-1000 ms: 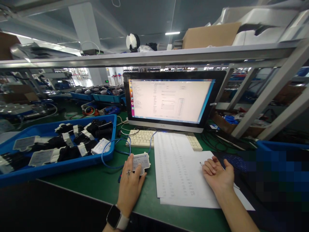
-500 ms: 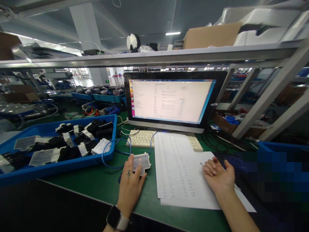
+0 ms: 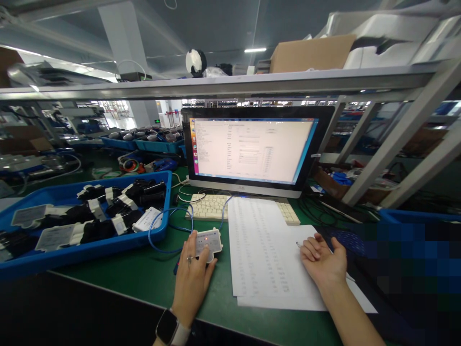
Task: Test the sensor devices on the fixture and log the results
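fingers of the left hand (image 3: 192, 282) lie flat and released on a small white device (image 3: 212, 239) on the green bench (image 3: 144, 275), beside a blue tray (image 3: 108, 248). the right hand (image 3: 324, 265) rests half-curled on printed sheets (image 3: 262, 250) over a pen (image 3: 298, 244); whether it grips the pen, i cannot tell.
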A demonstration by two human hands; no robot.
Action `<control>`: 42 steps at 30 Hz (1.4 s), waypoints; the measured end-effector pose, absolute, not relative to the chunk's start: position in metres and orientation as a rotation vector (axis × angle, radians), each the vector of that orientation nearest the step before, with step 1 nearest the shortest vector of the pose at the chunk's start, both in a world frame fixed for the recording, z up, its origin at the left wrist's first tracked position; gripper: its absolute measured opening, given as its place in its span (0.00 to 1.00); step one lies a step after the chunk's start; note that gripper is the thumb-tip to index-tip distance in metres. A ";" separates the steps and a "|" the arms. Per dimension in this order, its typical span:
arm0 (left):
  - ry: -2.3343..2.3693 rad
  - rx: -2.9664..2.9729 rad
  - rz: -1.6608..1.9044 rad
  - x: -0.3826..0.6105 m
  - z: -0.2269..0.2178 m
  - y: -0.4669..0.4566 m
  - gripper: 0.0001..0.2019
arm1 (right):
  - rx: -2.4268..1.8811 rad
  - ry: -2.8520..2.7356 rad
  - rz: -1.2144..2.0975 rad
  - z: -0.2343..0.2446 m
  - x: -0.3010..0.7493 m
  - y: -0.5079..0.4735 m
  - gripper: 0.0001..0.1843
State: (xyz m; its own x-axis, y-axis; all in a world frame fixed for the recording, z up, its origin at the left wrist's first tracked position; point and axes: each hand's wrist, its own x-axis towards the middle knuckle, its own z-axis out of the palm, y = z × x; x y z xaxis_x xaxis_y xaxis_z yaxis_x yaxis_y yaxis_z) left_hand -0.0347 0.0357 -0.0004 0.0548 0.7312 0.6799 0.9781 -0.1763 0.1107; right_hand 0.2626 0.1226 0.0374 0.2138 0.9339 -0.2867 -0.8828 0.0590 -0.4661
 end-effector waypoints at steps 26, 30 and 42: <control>-1.695 -1.960 -0.893 -0.035 0.002 0.037 0.10 | -0.582 -0.161 1.373 0.028 0.266 0.125 0.10; -1.688 -1.967 -0.878 -0.035 0.001 0.037 0.10 | -0.593 -0.159 1.383 0.030 0.265 0.124 0.11; -1.682 -1.966 -0.903 -0.035 0.000 0.037 0.10 | -0.597 -0.127 1.387 0.033 0.264 0.123 0.11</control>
State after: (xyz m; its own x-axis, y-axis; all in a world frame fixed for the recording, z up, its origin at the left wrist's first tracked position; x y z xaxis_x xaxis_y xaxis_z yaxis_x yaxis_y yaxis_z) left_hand -0.0347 0.0374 -0.0004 0.0676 0.7168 0.6940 0.9744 -0.1969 0.1085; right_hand 0.2644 0.1234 0.0326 0.2017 0.9451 -0.2573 -0.8827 0.0615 -0.4659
